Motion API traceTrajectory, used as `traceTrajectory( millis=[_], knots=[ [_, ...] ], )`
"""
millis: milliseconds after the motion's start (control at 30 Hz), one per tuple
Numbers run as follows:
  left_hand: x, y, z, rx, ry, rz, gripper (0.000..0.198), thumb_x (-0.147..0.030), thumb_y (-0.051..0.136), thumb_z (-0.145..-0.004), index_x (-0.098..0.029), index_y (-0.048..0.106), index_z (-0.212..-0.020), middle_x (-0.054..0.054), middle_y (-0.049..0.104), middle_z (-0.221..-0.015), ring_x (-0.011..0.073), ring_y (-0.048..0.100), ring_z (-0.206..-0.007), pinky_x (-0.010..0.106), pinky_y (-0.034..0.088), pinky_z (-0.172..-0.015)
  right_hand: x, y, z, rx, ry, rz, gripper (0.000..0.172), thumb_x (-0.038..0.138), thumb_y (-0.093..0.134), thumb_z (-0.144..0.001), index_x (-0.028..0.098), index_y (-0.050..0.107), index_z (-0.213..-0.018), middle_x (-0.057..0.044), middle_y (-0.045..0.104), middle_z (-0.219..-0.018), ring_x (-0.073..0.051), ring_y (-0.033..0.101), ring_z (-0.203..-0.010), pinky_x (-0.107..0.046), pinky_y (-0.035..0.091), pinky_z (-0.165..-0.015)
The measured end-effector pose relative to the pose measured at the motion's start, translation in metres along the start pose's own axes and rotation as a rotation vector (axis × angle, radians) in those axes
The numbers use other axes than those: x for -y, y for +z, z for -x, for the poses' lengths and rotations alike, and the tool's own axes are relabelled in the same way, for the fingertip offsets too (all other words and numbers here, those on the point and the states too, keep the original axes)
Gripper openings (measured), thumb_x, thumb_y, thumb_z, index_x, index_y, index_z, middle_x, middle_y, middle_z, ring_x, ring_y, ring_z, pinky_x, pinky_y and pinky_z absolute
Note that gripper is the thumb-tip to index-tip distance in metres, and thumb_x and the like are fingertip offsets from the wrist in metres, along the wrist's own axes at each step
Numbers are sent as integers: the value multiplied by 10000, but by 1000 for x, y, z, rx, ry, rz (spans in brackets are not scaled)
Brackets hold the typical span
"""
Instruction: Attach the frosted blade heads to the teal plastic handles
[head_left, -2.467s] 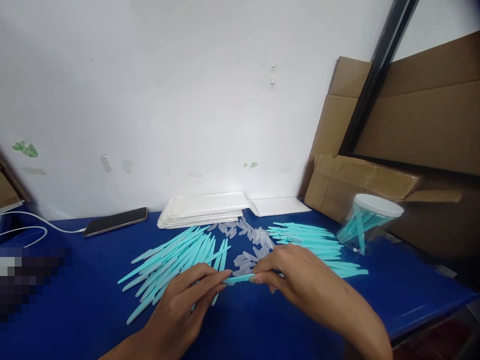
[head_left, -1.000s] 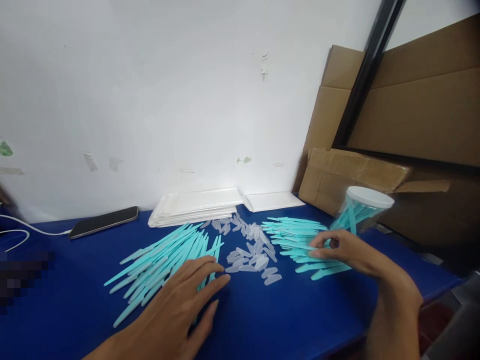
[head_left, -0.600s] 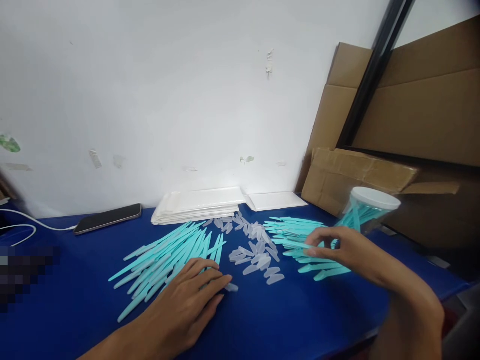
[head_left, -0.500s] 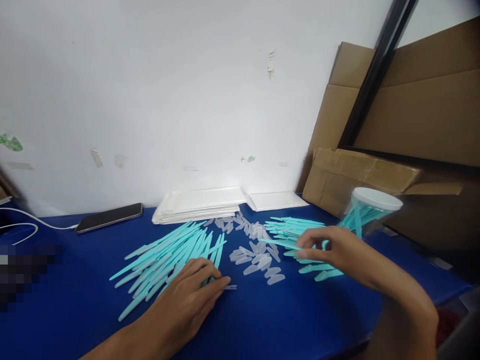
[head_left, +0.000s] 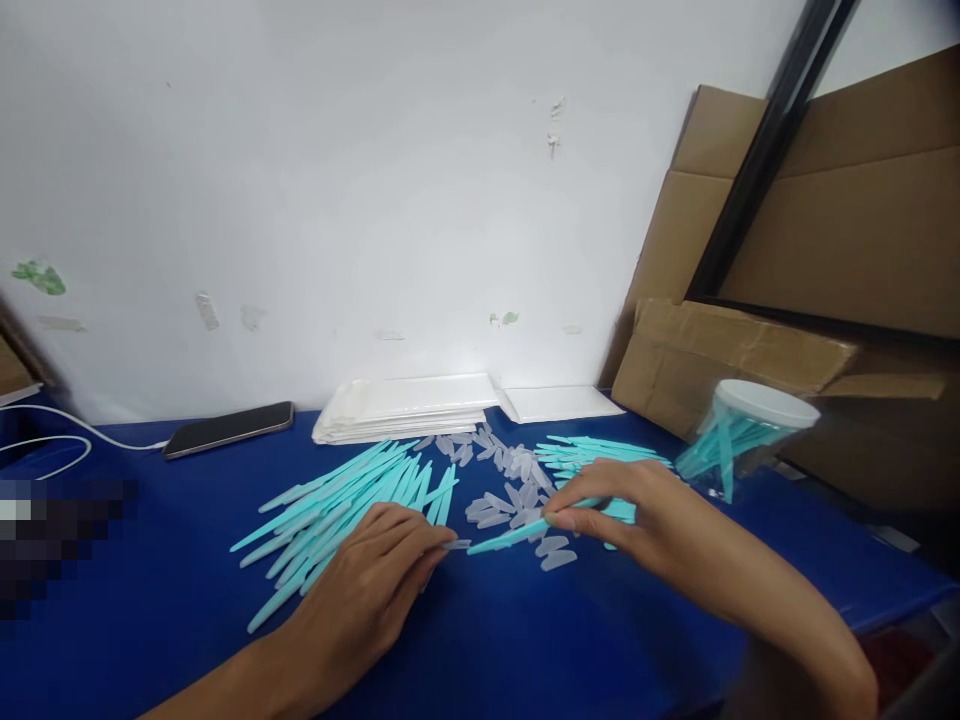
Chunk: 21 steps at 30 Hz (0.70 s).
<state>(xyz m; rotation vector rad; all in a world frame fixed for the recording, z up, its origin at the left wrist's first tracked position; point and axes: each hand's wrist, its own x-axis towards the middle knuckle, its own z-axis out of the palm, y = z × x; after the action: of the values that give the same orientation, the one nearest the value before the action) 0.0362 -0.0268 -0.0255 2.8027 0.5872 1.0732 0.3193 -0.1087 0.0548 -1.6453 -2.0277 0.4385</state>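
My left hand [head_left: 379, 570] pinches a small translucent cap [head_left: 459, 545] between thumb and fingertips, its end sticking out to the right. Between the thumb and fingers of my right hand [head_left: 626, 505] is a teal eyebrow razor [head_left: 508, 537], tilted slightly, its tip pointing left. Only a small gap shows between that tip and the cap. Beside and behind my left hand lies a fanned pile of teal razors [head_left: 330, 515], many with caps on. Loose translucent caps [head_left: 525, 465] are scattered in the middle. Behind my right hand lie more teal razors [head_left: 581, 452], partly hidden by it.
White flat packs [head_left: 405, 400] are stacked against the wall. At the back left, a phone [head_left: 229, 430] lies with a white cable. A clear tub with a white lid [head_left: 769, 403] holds more teal razors at the right, near cardboard boxes [head_left: 735, 345]. The table is blue.
My right hand has moved left and toward me with the razor, bringing its tip close to the cap. My left hand still pinches the cap. The view has shifted slightly.
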Motion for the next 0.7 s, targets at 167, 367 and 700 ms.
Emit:
traceTrajectory(
  millis=[167, 367, 700],
  knots=[
    [-1, 0, 0, -19, -1, 43, 235, -142, 506, -1004, -218, 609, -1202, 26, 713, -1024, 153, 647, -942, 277, 525, -824, 3, 4, -7, -5, -36, 1, 302, 527, 559, -954, 314, 759, -1028, -25, 742, -1050, -223, 660, -993, -317, 490, -831],
    [1, 1, 1, -15, -9, 71, 256, -117, 504, -1005, -231, 577, -1222, 23, 701, -1033, 151, 636, -950, 279, 506, -835, 6, 8, -10, -41, -76, -6, 253, 505, 578, -953, 329, 746, -1023, 10, 738, -1055, -199, 655, -1004, -300, 477, -858],
    [2, -1, 4, -4, -49, 99, 264, -145, 485, -1018, -251, 556, -1249, -3, 689, -1028, 132, 623, -875, 262, 498, -783, 10, 3, -11, -39, -12, -19, 215, 457, 588, -953, 328, 759, -966, 43, 757, -1016, -184, 678, -970, -267, 473, -855]
  ],
)
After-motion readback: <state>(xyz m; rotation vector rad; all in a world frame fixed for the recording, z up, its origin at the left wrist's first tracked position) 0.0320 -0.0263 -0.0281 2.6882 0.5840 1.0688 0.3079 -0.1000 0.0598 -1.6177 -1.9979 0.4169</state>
